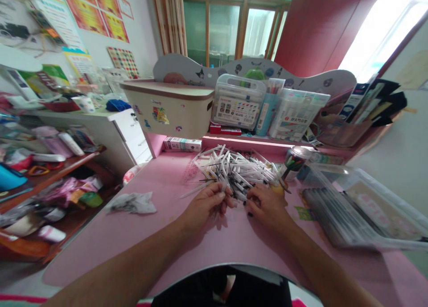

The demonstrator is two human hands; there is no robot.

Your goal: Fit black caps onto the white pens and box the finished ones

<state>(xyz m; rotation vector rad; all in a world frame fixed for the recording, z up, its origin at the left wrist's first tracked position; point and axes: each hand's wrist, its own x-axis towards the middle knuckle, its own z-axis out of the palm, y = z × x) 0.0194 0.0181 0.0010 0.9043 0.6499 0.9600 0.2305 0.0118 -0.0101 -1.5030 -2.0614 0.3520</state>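
Note:
A heap of slim white and dark sticks (pixel 239 166), which look like pen parts, lies on the pink desk just beyond both hands. My left hand (pixel 209 202) is closed at the near left edge of the heap, its fingers pinching small translucent pieces (pixel 223 188) whose kind is unclear. To its right, my right hand (pixel 267 204) rests low against the heap with curled fingers. Dark spots show at its fingertips; whatever it grips is too small to name. The hands are apart, with a narrow gap between them.
A crumpled tissue (pixel 133 203) lies left on the pink desk (pixel 133 249). To the right stand a can (pixel 296 159) and a clear plastic case (pixel 334 217) of dark pens. Behind, a shelf holds a beige bin (pixel 170 110), marker cases (pixel 237 104) and a pen holder (pixel 344 130).

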